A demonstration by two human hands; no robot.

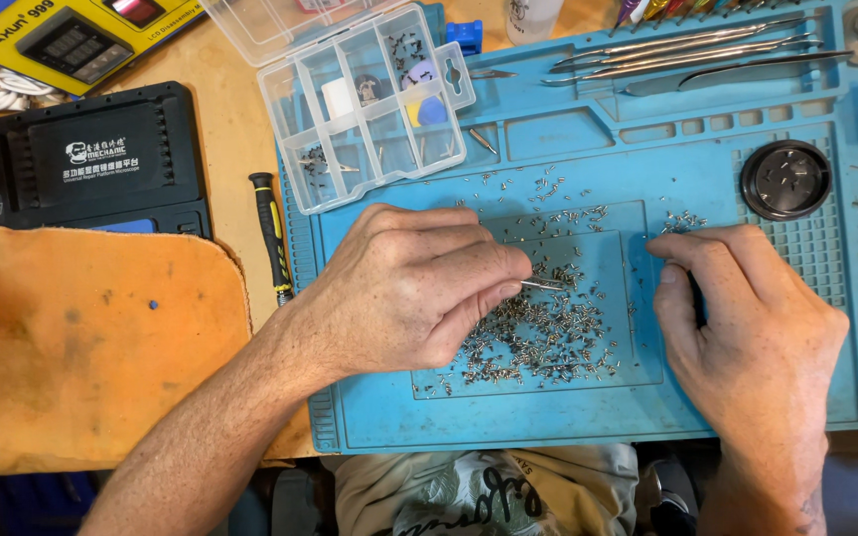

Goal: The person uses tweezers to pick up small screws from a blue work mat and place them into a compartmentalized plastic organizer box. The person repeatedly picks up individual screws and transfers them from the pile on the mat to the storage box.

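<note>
The left hand (pixel 404 288) lay curled over the near left part of a blue work mat (pixel 588 412), its thumb and fingers pressed together on a pair of slim metal tweezers (pixel 543 286), whose tip pointed right into a heap of tiny metal screws (pixel 548 333). The screws were scattered across the recessed middle panel of the mat, thickest just right of that hand and thinning toward the far side. The right hand (pixel 747 318) rested on the mat to the right of the heap, fingers loosely together and holding nothing, the forefinger stretched left with its tip touching the mat beside a small cluster of screws.

Far and left of the left hand stood a clear plastic compartment box (pixel 364 109), lid open, with small parts in several cells. A black and green screwdriver (pixel 272 233) lay on the worktop just left of the mat. At the far right of the mat sat a round black dish (pixel 785 179), and along the far edge lay several long metal tools (pixel 687 55). An orange cloth (pixel 81 347) covered the near left of the worktop, with a black tool case (pixel 81 159) beyond it.
</note>
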